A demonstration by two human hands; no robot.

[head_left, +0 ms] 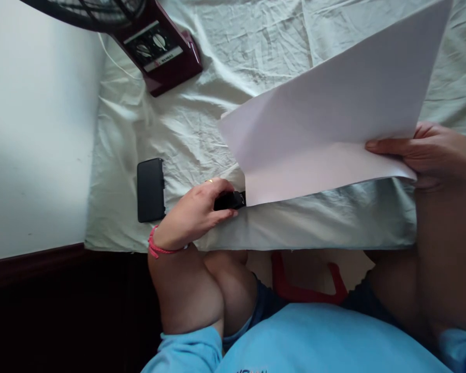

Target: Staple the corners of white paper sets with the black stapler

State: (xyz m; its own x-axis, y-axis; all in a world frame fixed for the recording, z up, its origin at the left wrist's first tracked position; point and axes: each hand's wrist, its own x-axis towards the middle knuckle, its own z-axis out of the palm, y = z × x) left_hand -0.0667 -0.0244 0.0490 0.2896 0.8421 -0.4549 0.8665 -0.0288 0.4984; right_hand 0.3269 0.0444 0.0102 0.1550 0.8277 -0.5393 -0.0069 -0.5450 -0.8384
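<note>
Phone [150, 190] on cloth [194, 129], fan [174, 72] behind it, paper [326, 119] at right in right hand [442, 153]

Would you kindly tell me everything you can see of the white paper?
The paper looks thin, blank on its visible face, and bent, curling near its right edge. It slants over the pale cloth, its right side held in the right hand. Its near left corner meets a black object in the left hand; whether it enters is unclear.

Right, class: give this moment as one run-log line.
right hand: holding white paper | left hand: holding small black object at paper's corner | on cloth: black case, fan
</note>
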